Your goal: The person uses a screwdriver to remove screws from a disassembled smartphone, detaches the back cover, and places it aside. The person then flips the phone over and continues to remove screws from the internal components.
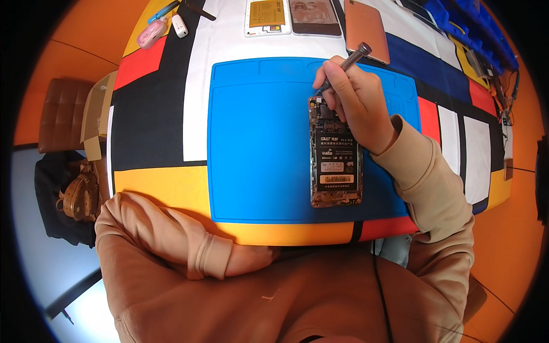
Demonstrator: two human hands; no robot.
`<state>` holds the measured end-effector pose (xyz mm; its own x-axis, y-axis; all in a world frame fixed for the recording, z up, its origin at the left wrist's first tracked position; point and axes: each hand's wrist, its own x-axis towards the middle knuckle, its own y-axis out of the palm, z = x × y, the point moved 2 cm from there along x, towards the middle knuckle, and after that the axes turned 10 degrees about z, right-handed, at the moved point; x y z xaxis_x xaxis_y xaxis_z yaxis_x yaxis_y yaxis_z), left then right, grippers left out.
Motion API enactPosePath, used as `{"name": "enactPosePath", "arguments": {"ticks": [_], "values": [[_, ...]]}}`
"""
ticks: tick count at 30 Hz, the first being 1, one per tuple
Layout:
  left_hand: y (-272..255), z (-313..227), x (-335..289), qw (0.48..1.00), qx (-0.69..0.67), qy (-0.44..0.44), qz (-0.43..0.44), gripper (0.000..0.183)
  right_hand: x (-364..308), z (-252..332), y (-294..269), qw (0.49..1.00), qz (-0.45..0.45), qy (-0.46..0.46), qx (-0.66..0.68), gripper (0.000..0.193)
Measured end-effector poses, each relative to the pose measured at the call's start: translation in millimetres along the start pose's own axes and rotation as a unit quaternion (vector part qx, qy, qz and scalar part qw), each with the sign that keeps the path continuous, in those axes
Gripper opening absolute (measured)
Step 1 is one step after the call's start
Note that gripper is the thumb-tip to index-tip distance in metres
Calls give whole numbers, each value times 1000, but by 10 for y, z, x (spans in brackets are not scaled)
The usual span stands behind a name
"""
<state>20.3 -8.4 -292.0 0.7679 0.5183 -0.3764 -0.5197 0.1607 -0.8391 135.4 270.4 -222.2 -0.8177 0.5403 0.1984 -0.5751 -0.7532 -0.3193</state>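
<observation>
My right hand (361, 106) is closed around a dark metal screwdriver (357, 55), which slants down to the left. Its tip meets the upper left part of an opened smartphone (335, 157), though the exact contact point is too small to make out. The phone lies with its circuit board bare at the top and a black battery in the middle. Under it is a blue silicone work mat (257, 143). My left hand (250, 260) rests low by the table's near edge, close to my body, its fingers hidden.
Along the far edge lie a white phone part with a yellow battery (267, 14), a dark phone panel (315, 16) and an orange-brown phone back (366, 28). A pink case (151, 34) and a small white device (179, 26) sit far left. Blue bins (480, 31) stand far right.
</observation>
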Motion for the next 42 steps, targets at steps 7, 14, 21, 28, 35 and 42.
{"name": "enactPosePath", "arguments": {"ticks": [7,14,21,28,35,42], "values": [[58,24,-10,921,-384,-43,-49,23,-18,-20,11,1000,5,-25,-16,36],[31,1,-6,990,-124,-21,-64,24,59,9,21,947,-56,-183,-257,21],[19,-10,-32,986,-143,-32,-81,24,83,25,40,963,-83,-180,-180,52],[26,-1,-41,984,-153,-37,-89,24,89,22,31,911,-70,-262,-310,56],[20,-5,-42,982,-158,-40,-91,24,145,-39,37,909,-123,-285,-279,58],[16,-17,-40,981,-162,-46,-93,24,87,1,4,912,-91,-283,-283,49]]}}
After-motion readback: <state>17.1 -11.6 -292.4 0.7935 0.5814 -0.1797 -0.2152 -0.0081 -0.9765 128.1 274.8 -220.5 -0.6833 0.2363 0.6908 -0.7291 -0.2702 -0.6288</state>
